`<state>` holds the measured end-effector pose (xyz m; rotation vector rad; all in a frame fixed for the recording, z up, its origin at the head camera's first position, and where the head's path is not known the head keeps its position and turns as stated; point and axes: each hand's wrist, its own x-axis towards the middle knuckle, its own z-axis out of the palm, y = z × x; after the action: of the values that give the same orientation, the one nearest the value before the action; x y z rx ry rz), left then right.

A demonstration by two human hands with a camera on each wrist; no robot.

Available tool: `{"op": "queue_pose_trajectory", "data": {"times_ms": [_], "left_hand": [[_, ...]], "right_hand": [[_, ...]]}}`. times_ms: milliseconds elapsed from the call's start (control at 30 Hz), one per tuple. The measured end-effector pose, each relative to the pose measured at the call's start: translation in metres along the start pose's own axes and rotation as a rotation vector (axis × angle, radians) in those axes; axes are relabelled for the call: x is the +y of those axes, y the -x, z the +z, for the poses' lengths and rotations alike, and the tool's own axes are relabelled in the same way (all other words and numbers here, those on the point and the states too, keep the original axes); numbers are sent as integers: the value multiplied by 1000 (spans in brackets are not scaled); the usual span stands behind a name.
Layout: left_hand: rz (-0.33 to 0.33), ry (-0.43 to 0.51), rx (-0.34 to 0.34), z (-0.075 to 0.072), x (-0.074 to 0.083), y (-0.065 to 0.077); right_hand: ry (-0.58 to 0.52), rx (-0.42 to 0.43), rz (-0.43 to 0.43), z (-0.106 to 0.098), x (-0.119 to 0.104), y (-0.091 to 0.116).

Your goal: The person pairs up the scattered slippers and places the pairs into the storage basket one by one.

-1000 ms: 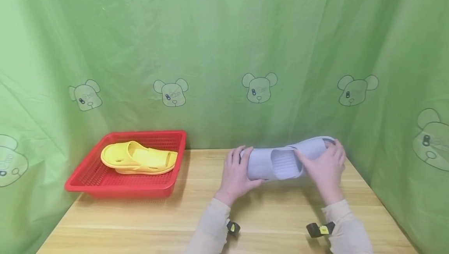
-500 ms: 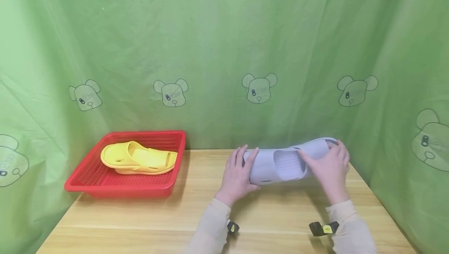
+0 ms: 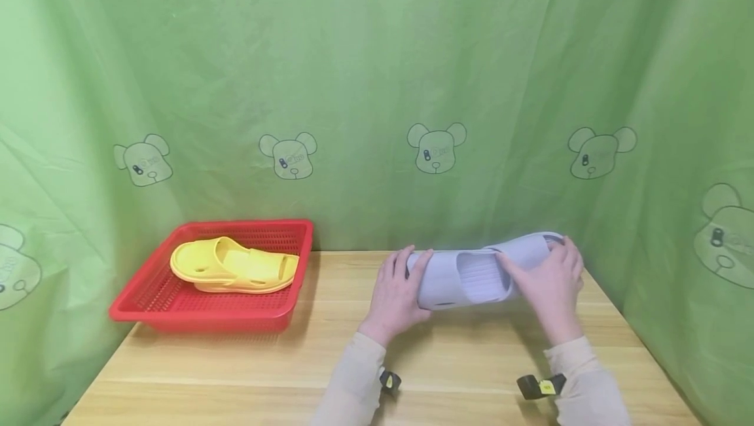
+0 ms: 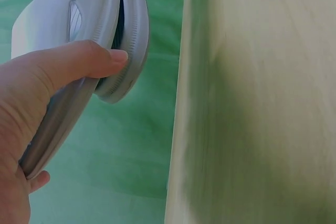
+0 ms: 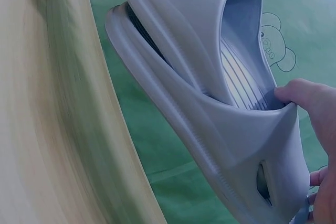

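Note:
Two pale lavender slippers are nested end to end in my hands over the right side of the table. The left slipper (image 3: 438, 279) has its heel end tucked into the foot opening of the right slipper (image 3: 527, 252); the right wrist view shows this overlap up close. My left hand (image 3: 393, 298) grips the left slipper's toe end, its thumb (image 4: 92, 59) along the side near the sole. At the other end my right hand (image 3: 552, 292) holds the right slipper, with the thumb (image 5: 302, 92) at the edge of its opening. The undersides are hidden in the head view.
A red plastic basket (image 3: 200, 322) stands at the left back of the wooden table (image 3: 459, 360), with yellow slippers (image 3: 235, 269) stacked inside. Green curtain (image 3: 365, 86) with bear prints hangs behind and on both sides. Black wrist devices (image 3: 538, 387) sit at both cuffs.
Both hands have shifted the slippers slightly right, then a little back left. The left slipper's front side now sits slightly lower in the head view. The grips are unchanged.

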<state>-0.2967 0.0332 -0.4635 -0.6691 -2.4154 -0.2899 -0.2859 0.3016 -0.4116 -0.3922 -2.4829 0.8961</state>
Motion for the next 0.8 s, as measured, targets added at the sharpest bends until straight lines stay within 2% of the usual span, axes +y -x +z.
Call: {"op": "queue_pose_trajectory", "data": {"times_ms": [467, 633, 800], "left_hand": [[26, 23, 54, 1, 0, -1], [20, 52, 71, 2, -4, -1], [13, 66, 84, 1, -9, -2]], "right_hand": [[-6, 36, -13, 4, -5, 7], [-29, 59, -54, 7, -4, 6], [-50, 59, -132, 8, -2, 3]]}}
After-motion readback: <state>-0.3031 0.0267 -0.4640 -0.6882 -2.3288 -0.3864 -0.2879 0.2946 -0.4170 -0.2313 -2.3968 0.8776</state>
